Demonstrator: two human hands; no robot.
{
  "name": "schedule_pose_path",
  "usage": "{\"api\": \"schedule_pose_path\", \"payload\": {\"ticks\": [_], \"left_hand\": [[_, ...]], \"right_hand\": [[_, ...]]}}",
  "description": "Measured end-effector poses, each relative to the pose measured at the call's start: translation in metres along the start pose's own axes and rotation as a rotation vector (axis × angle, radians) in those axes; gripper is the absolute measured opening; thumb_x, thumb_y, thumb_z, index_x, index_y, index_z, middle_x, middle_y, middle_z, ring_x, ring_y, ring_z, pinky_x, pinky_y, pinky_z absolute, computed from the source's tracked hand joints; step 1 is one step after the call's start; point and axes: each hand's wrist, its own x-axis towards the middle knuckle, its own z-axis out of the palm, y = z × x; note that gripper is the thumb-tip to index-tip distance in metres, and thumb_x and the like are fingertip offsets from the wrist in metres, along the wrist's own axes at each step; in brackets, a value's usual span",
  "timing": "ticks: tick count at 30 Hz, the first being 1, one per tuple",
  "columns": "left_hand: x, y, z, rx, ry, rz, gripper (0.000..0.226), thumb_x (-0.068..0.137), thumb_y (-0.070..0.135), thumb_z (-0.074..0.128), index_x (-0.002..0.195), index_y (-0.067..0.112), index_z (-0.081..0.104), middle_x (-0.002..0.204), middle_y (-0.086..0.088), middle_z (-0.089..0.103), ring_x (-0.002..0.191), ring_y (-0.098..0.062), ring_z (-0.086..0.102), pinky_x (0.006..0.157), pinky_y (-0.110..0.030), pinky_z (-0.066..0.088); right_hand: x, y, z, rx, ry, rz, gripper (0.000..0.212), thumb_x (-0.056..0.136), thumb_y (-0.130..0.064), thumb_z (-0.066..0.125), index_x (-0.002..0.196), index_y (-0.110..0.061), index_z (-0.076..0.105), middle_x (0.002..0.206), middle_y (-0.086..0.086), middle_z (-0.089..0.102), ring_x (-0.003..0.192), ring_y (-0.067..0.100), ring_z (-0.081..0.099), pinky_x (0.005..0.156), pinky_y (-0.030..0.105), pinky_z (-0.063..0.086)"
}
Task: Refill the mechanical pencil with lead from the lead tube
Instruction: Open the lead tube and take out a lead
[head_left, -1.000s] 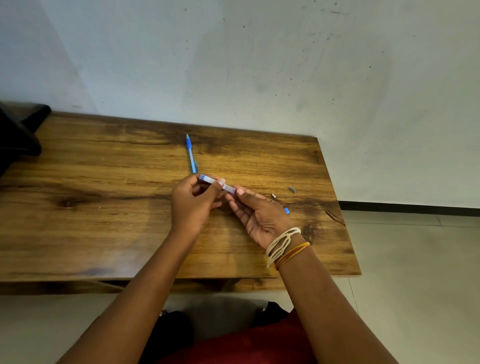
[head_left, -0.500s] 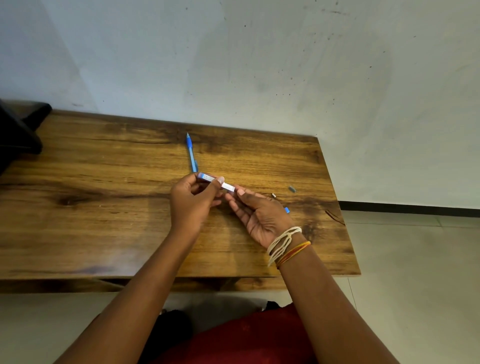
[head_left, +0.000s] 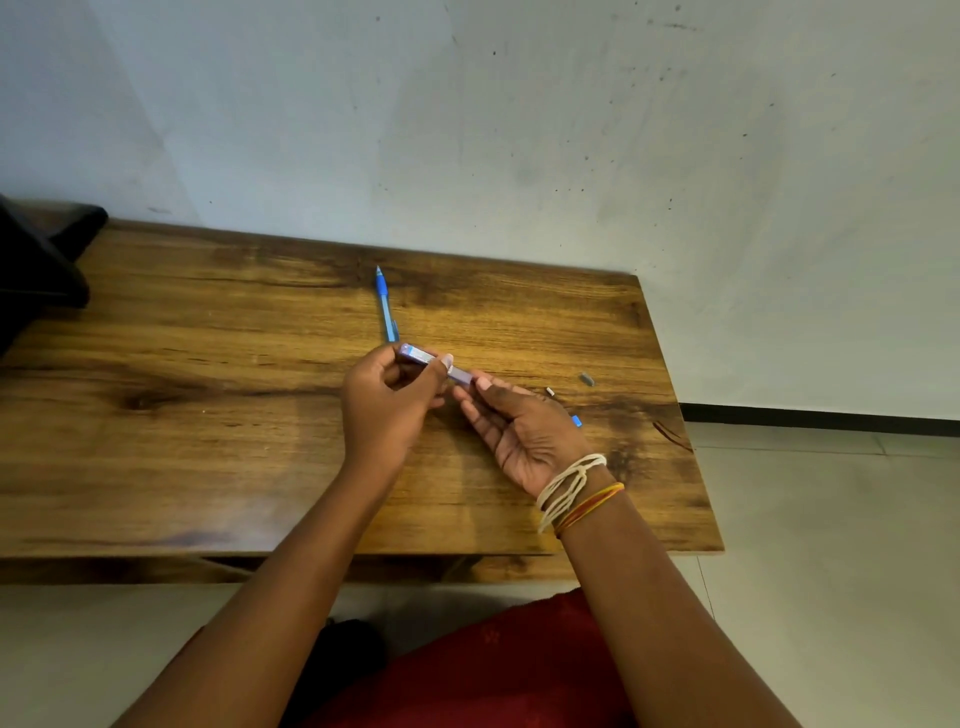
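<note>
Purple lead tube (head_left: 435, 362) unchanged, pinched by left hand (head_left: 387, 400) and right hand (head_left: 524, 431); blue pencil (head_left: 385, 306) unfilled on bench (head_left: 208, 415).

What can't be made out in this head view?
- Lead tube: its middle is covered by the left hand; whether it is open or any lead is coming out is too small to tell.
- Blue piece: mostly hidden behind the right hand.
- Two small parts on the table: too small to identify.
- Dark object: cut off by the left edge.
</note>
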Motion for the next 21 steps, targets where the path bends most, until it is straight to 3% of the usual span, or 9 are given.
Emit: {"api": "schedule_pose_path", "payload": {"ticks": [7,14,21], "left_hand": [[0.0055,0.0018,-0.0014,-0.263,0.016,-0.285,0.022,0.082,0.014,0.072,0.099,0.001,0.065,0.084,-0.013,0.075,0.07,-0.02,0.074,0.056,-0.026,0.059],[0.0036,0.0048,0.0003,-0.3,0.003,-0.314,0.021,0.084,0.015,0.071,0.098,0.002,0.065,0.082,-0.012,0.076,0.07,-0.019,0.074,0.057,-0.026,0.059],[0.0027,0.0053,0.0002,-0.329,-0.004,-0.328,0.016,0.083,0.015,0.071,0.093,0.004,0.066,0.076,-0.009,0.076,0.067,-0.017,0.074,0.055,-0.025,0.057]], "right_hand": [[0.0018,-0.0041,0.0014,0.0,-0.045,-0.011,0.017,0.094,0.003,0.049,0.1,0.008,0.064,0.088,0.019,0.071,0.077,0.021,0.074,0.068,0.024,0.061],[0.0007,-0.0033,0.0023,-0.041,-0.059,-0.069,0.018,0.089,0.012,0.052,0.099,0.006,0.066,0.087,0.017,0.073,0.077,0.019,0.074,0.071,0.023,0.06],[0.001,0.0005,0.0042,-0.034,-0.027,-0.125,0.01,0.086,0.004,0.061,0.093,0.005,0.068,0.08,0.014,0.074,0.072,0.02,0.074,0.062,0.022,0.059]]}}
